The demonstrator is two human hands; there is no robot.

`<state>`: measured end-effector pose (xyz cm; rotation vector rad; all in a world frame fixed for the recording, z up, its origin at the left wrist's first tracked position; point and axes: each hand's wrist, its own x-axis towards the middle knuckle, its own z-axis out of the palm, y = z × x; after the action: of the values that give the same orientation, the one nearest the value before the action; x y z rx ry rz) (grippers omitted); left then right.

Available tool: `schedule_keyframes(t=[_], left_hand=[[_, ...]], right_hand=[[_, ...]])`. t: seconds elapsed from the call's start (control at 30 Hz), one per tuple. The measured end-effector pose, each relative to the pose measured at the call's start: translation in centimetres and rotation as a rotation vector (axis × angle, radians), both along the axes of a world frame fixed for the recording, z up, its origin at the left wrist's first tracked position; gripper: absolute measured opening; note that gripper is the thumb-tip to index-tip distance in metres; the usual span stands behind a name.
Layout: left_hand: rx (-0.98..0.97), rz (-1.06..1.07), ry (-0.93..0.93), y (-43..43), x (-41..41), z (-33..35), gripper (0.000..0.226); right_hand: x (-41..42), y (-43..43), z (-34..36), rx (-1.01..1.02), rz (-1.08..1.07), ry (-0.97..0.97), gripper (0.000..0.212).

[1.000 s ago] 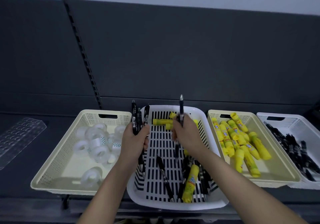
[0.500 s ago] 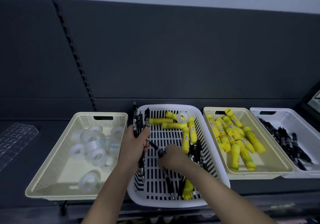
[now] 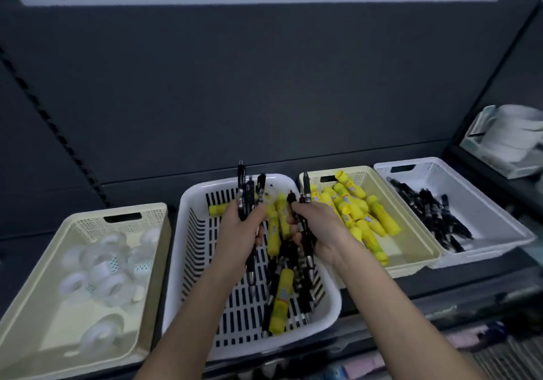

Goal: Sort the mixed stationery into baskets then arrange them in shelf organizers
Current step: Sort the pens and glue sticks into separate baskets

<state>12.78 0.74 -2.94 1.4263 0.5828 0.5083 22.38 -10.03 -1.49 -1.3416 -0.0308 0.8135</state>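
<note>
A white slotted basket [image 3: 188,250] in the middle holds mixed black pens and yellow glue sticks [image 3: 281,297]. Over it my left hand [image 3: 238,232] grips a bundle of black pens [image 3: 245,194] pointing up. My right hand [image 3: 317,229] grips black pens [image 3: 306,187] just to the right of it, above the basket's right side. A cream basket [image 3: 38,300] on the left holds several clear tape rolls [image 3: 108,271]. Another cream basket [image 3: 411,244] right of centre holds yellow glue sticks [image 3: 358,212]. A white basket [image 3: 493,215] at the far right holds black pens [image 3: 432,212].
All baskets stand in a row on a dark shelf against a dark back panel [image 3: 264,86]. A slotted upright [image 3: 53,121] runs down the panel at the left. White stacked items [image 3: 511,135] sit on a neighbouring shelf at the far right. Packaged goods show below the shelf edge.
My right hand has lifted from the basket floor with black pens in its grip. The camera view has shifted to the right, and my left hand still holds its bundle.
</note>
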Motion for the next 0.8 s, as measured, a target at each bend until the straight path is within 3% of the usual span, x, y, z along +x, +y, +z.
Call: schedule_keyframes(t=[0.17, 0.37, 0.6, 0.73, 0.8], left_hand=[[-0.006, -0.019, -0.021, -4.0, 5.0, 1.4, 0.006], [0.027, -0.104, -0.007, -11.3, 13.3, 2.2, 0.009], [-0.004, -0.204, 0.051, -20.4, 23.0, 1.7, 0.015], [-0.021, -0.221, 0.142, -23.6, 26.6, 1.1, 0.021], [0.008, -0.215, 0.194, -24.2, 28.0, 0.5, 0.019]], right_hand=[[5.1, -5.0, 1.2, 0.044, -0.032, 0.055, 0.010], [13.5, -13.4, 1.2, -0.064, -0.127, -0.151, 0.010], [21.5, -22.0, -1.2, -0.220, -0.196, -0.194, 0.015], [23.9, -25.0, -1.8, -0.291, -0.193, -0.175, 0.040], [24.7, -26.0, -1.8, -0.317, -0.176, -0.196, 0.040]])
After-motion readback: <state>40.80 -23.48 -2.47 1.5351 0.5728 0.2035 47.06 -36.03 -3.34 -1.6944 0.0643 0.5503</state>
